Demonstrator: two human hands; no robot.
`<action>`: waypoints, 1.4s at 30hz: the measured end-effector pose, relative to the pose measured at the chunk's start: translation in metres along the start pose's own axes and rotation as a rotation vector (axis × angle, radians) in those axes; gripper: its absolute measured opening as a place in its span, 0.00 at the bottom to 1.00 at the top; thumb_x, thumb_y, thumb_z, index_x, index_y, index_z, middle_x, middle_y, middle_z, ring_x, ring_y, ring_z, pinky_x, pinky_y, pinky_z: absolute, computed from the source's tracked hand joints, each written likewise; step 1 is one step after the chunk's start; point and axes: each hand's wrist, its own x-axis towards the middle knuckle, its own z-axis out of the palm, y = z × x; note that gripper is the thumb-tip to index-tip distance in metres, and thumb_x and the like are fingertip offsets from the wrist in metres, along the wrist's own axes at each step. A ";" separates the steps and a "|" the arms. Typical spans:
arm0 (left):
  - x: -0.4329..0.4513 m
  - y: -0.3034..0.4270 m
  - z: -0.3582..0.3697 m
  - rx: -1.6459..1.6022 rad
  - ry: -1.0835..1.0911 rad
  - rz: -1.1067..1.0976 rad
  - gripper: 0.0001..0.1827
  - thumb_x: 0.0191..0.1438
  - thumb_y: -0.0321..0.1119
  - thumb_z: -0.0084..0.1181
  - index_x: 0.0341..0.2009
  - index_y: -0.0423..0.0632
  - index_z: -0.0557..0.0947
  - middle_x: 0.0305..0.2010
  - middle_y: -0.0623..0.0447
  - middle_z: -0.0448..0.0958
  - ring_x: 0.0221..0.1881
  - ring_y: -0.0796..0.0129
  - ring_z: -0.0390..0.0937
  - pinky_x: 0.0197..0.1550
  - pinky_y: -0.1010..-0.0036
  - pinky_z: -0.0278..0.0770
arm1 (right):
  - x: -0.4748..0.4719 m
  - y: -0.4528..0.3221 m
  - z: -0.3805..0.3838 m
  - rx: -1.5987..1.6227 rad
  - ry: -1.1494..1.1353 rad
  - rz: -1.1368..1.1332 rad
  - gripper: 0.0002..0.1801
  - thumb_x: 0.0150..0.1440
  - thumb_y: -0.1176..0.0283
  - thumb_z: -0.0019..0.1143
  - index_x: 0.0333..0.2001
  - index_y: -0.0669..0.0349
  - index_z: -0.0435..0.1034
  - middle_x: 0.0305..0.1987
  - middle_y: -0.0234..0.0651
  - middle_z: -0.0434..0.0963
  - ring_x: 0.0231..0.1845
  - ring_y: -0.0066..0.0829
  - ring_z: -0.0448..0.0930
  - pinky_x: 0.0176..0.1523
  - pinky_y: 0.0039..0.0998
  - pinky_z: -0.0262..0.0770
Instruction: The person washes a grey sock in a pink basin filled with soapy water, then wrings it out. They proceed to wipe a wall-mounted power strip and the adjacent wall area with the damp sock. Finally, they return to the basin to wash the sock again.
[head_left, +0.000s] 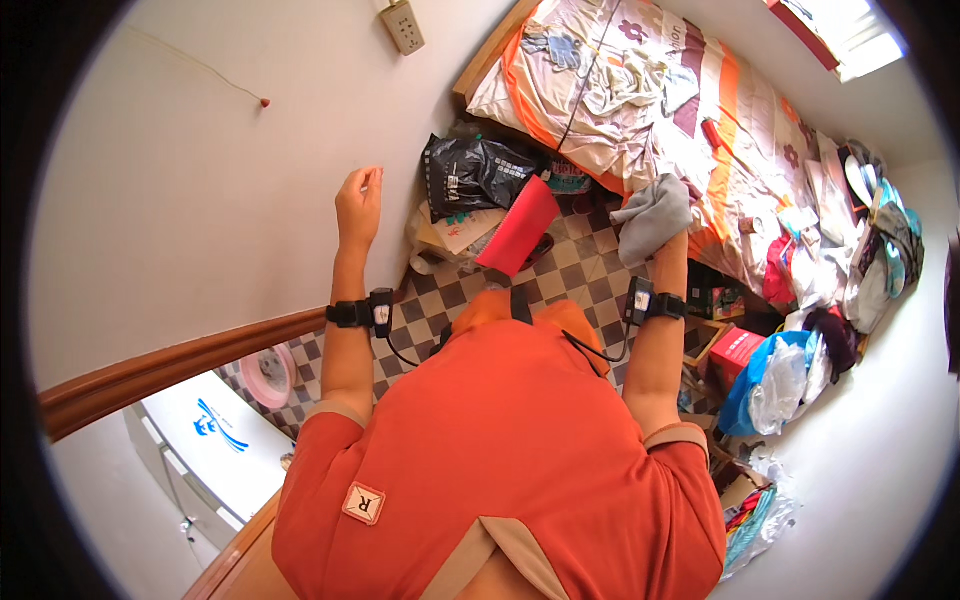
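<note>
My left hand (358, 204) is raised in front of the white wall (195, 195), its fingers loosely bent and nothing visible in it. A grey cloth (651, 216) is bunched over my right hand (676, 238), covering most of it, so the fingers are hidden. That hand is beside the near edge of a bed (637, 127) with a patterned cover. On the bed are a rumpled pale garment (634, 81), a pair of grey-blue gloves (564, 52) and a small red object (711, 133).
A black plastic bag (476, 171) and a red folder-like sheet (519, 226) lie between wall and bed on the checkered floor (577, 259). A blue bag (757, 386), a red box (733, 356) and piled clothes crowd the right. A pink basin (268, 375) is beyond the wooden trim (187, 360).
</note>
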 end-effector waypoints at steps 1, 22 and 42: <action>0.003 -0.001 -0.002 0.016 -0.003 0.004 0.13 0.62 0.35 0.50 0.40 0.38 0.80 0.38 0.47 0.80 0.38 0.65 0.78 0.43 0.72 0.76 | 0.009 -0.003 0.006 -0.025 -0.007 -0.004 0.08 0.56 0.68 0.42 0.27 0.58 0.58 0.20 0.33 0.66 0.20 0.27 0.69 0.27 0.30 0.68; 0.025 -0.002 -0.005 -0.057 0.087 -0.147 0.12 0.60 0.36 0.53 0.40 0.39 0.80 0.38 0.48 0.80 0.37 0.66 0.78 0.41 0.72 0.76 | 0.159 -0.058 0.067 -0.122 -0.251 0.124 0.11 0.57 0.65 0.34 0.26 0.57 0.60 0.25 0.31 0.77 0.28 0.27 0.78 0.31 0.31 0.71; 0.016 0.007 0.030 -0.115 -0.129 0.012 0.10 0.58 0.33 0.55 0.40 0.39 0.80 0.36 0.48 0.80 0.35 0.66 0.78 0.39 0.73 0.76 | 0.022 -0.037 -0.028 -0.172 -0.072 0.119 0.16 0.64 0.67 0.32 0.28 0.64 0.65 0.27 0.41 0.78 0.23 0.34 0.75 0.30 0.35 0.74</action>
